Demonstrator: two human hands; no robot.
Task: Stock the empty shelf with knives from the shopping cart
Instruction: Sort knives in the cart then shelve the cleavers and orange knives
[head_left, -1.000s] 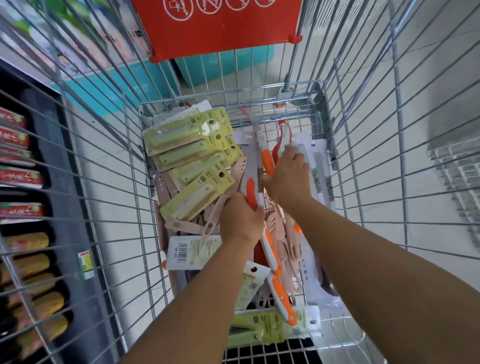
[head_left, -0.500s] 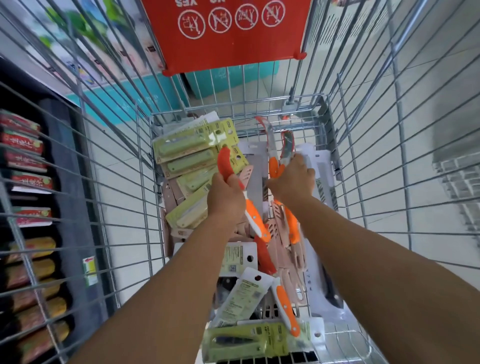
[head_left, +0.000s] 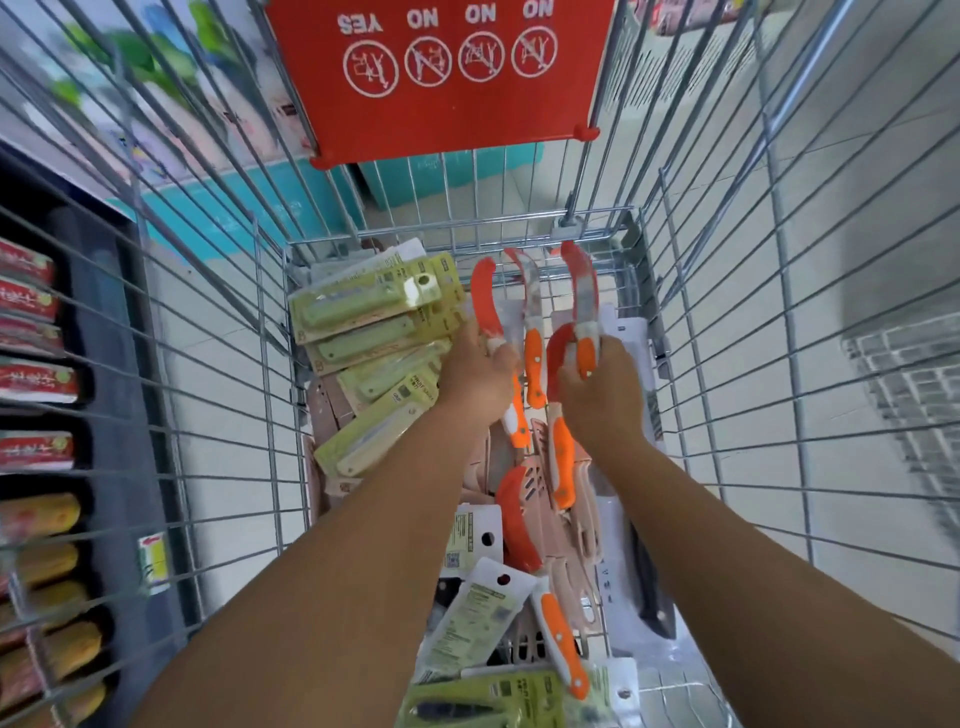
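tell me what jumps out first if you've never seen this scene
Both hands, left hand and right hand, grip curved orange knives raised mid-cart. A red sign with upside-down YES/NO icons hangs on the cart's far end, and green knife packs pile up at left.

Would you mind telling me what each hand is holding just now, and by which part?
Left hand grips an orange knife near where blade meets handle; right hand grips two knives around their handles.

A shop: wire shopping cart (head_left: 208, 364), stocked shelves (head_left: 41, 389) alongside.
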